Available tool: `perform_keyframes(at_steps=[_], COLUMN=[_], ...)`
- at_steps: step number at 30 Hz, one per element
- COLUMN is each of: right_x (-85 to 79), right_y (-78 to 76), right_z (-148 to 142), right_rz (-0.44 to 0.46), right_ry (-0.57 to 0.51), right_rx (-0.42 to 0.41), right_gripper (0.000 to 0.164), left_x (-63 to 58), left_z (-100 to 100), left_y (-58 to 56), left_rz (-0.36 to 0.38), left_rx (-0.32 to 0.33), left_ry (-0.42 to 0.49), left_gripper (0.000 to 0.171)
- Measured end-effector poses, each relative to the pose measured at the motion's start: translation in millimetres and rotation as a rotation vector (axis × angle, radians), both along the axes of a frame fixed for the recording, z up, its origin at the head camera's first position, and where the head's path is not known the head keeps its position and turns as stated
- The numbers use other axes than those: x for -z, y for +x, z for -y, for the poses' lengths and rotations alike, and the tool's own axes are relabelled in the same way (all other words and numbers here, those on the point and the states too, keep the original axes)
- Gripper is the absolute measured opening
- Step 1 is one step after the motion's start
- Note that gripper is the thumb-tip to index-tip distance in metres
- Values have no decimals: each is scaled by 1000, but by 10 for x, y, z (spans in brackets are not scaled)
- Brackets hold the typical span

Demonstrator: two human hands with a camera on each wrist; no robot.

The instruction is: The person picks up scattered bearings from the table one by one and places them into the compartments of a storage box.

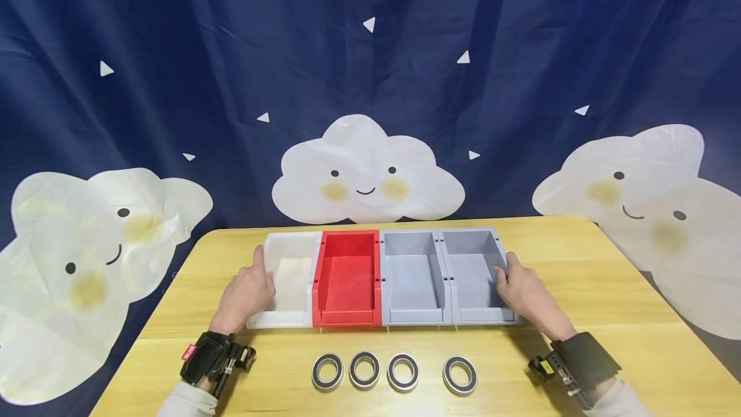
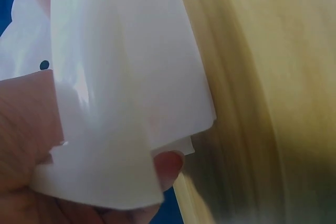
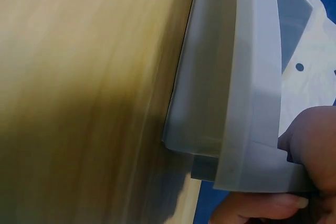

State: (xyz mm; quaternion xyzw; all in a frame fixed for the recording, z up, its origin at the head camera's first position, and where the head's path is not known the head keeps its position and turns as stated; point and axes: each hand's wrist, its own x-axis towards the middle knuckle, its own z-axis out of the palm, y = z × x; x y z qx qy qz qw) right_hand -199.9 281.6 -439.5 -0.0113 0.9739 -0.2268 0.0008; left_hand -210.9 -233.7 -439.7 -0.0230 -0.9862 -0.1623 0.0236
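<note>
Four-sided bins stand side by side in a row: a white bin, a red bin, a grey bin and a second grey bin on the right. My left hand grips the outer side wall of the white one, thumb inside; in the left wrist view its fingers curl round the front corner of the white wall. At the opposite end, my right hand holds the outer wall of the right grey bin, and the right wrist view shows fingers beneath its corner.
In front of the row, several ball bearings with dark seals lie flat on the wooden table, the rightmost bearing set apart from the others. A dark blue curtain with clouds hangs behind the table's far edge.
</note>
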Motion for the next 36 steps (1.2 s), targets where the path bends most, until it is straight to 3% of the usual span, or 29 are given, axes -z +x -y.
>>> perform_keyframes(at_steps=[26,31,33,36], right_x=[30,-11,-52,-123], right_y=[-3,75,138,256], right_z=[-43,-50,-29,45], right_rz=[4,-63,-127,-276], right_ry=[-19,-22,-19,-13], right_rx=[-1,14,47,81], right_gripper=[36,58,67,66], left_x=[32,38,30,12], left_z=[-59,-65,-70,-75], left_y=[114,104,94,82], left_rz=[-7,-20,-27,-35], left_rx=[-43,-40,-38,-40], left_ry=[-17,-23,-24,-25], left_gripper=[64,63,63,63])
